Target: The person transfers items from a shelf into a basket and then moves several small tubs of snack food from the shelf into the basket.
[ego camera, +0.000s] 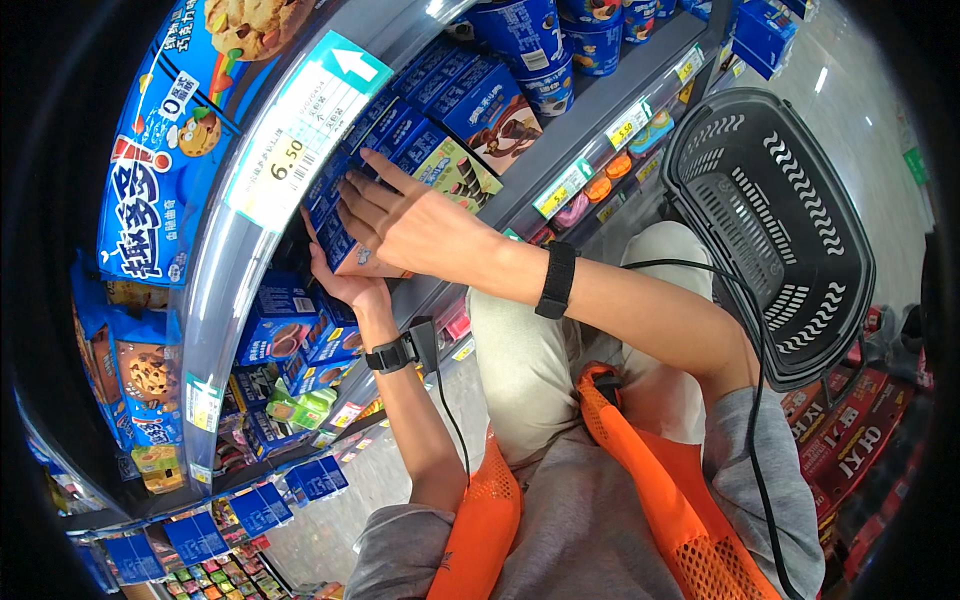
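On a middle shelf of a store rack, both my hands are at a row of blue wafer boxes [337, 214]. My left hand [346, 283] cups the row's left side and front lower corner, its fingers running up along the side. Across the top of the same boxes lies my right hand [386, 217], fingers somewhat spread; its thumb is hidden. A pink front panel [364, 261] shows below my right palm. Just right of that hand stand boxes with a green front [461, 176], then a larger blue box with a chocolate picture [491, 112].
Blue snack cups [517, 41] stand farther along the shelf. A clear price rail [247, 247] curves close on the left, beside hanging blue cookie bags [150, 390]. More boxes [277, 315] fill a lower shelf. A black basket [780, 240] is at right; a black cable [757, 360] hangs over my right arm.
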Demonstrator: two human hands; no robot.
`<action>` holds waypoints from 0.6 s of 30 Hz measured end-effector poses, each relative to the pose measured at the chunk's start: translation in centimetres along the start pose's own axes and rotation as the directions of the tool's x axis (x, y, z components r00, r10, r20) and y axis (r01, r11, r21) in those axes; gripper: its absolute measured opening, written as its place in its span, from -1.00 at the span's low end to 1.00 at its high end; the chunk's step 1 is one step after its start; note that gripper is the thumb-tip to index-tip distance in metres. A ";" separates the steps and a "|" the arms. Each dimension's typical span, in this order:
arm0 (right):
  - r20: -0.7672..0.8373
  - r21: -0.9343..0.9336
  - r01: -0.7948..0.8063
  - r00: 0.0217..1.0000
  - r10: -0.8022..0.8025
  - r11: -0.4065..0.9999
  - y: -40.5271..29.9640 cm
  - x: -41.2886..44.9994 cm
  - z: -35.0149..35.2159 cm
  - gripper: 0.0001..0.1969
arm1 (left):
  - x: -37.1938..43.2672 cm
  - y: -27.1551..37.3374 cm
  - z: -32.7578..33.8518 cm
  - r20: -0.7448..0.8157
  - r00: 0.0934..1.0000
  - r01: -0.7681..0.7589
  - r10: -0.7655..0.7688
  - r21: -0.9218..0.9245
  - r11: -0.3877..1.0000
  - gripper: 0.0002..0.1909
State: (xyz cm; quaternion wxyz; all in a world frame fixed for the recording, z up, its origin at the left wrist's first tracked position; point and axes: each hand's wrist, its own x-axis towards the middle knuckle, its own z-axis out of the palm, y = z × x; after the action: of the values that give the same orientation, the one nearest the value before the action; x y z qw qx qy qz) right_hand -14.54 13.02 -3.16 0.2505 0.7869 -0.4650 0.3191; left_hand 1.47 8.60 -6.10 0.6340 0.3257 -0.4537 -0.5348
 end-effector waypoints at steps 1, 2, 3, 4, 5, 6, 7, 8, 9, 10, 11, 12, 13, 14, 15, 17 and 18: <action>0.001 -0.006 -0.008 1.000 0.008 1.000 0.0 0.0 0.0 -0.57 | 0.0 0.0 0.2 -0.006 1.000 -0.014 0.014 0.004 1.000 -0.25; 0.003 -0.005 -0.008 1.000 0.008 1.000 0.0 0.1 0.0 -0.57 | 0.0 0.0 0.4 -0.011 1.000 -0.029 0.029 0.009 1.000 -0.24; 0.007 -0.031 0.010 1.000 -0.010 0.999 0.1 0.2 0.0 -0.56 | -0.1 -0.2 0.2 -0.012 1.000 -0.028 0.028 0.008 1.000 -0.24; 0.012 -0.058 0.027 1.000 -0.027 0.998 0.1 0.3 0.0 -0.56 | -0.2 -0.4 0.0 0.005 0.999 -0.044 0.044 -0.006 0.999 -0.26; 0.012 -0.057 0.028 1.000 -0.027 0.998 0.1 0.3 0.1 -0.56 | -0.2 -0.5 -0.2 0.021 0.998 -0.059 0.060 -0.020 0.998 -0.27; 0.014 -0.063 0.035 0.999 -0.034 0.997 0.2 0.3 0.1 -0.55 | -0.2 -0.5 -0.2 0.021 0.998 -0.058 0.058 -0.020 0.998 -0.27; 0.015 -0.070 0.042 0.999 -0.041 0.997 0.2 0.3 0.2 -0.55 | -0.2 -0.4 -0.1 0.027 0.999 -0.044 0.044 -0.011 0.999 -0.27; 0.016 -0.070 0.041 0.999 -0.040 0.997 0.1 0.3 0.2 -0.55 | -0.2 -0.3 -0.1 0.032 0.999 -0.030 0.030 -0.003 1.000 -0.27; 0.005 -0.056 0.026 1.000 -0.026 0.998 0.0 0.4 0.3 -0.54 | -0.1 -0.2 -0.1 0.032 0.999 -0.030 0.030 -0.001 1.000 -0.27; -0.007 -0.041 0.011 1.000 -0.011 0.999 0.0 0.5 0.3 -0.54 | 0.0 -0.2 0.0 0.037 0.999 -0.028 0.028 0.014 1.000 -0.27; -0.007 -0.040 0.010 1.000 -0.010 0.999 -0.1 0.4 0.3 -0.54 | 0.1 -0.2 0.0 0.044 0.999 -0.027 0.026 0.028 0.999 -0.27; 0.010 -0.033 0.005 1.000 -0.004 0.999 0.0 0.5 0.1 -0.55 | 0.2 -0.2 0.0 0.043 0.999 -0.027 0.026 0.030 0.999 -0.27; 0.028 -0.026 -0.001 1.000 0.002 1.000 0.0 0.5 0.1 -0.56 | 0.3 -0.2 0.0 0.026 0.999 -0.029 0.028 0.021 0.999 -0.27; 0.028 -0.025 -0.001 1.000 0.002 1.000 0.1 0.5 0.2 -0.56 | 0.3 -0.2 0.1 0.008 1.000 -0.031 0.031 0.013 0.999 -0.27; 0.014 -0.020 0.007 1.000 -0.007 1.000 0.3 0.5 0.3 -0.56 | 0.4 -0.4 0.1 0.009 1.000 -0.030 0.030 0.012 0.999 -0.27; 0.001 -0.016 0.015 1.000 -0.015 1.000 0.5 0.4 0.4 -0.56 | 0.7 -0.7 0.0 0.006 0.998 -0.058 0.058 0.014 0.998 -0.26; 0.008 -0.005 0.011 1.000 -0.011 1.000 0.6 0.4 0.2 -0.56 | 0.7 -0.7 0.0 0.005 0.998 -0.059 0.059 0.015 0.998 -0.26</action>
State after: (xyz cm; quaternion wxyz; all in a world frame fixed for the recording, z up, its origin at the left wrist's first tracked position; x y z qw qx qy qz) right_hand -14.86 12.32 -2.93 0.2523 0.7902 -0.4622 0.3135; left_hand 1.21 7.78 -6.53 0.6459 0.3157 -0.4687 -0.5133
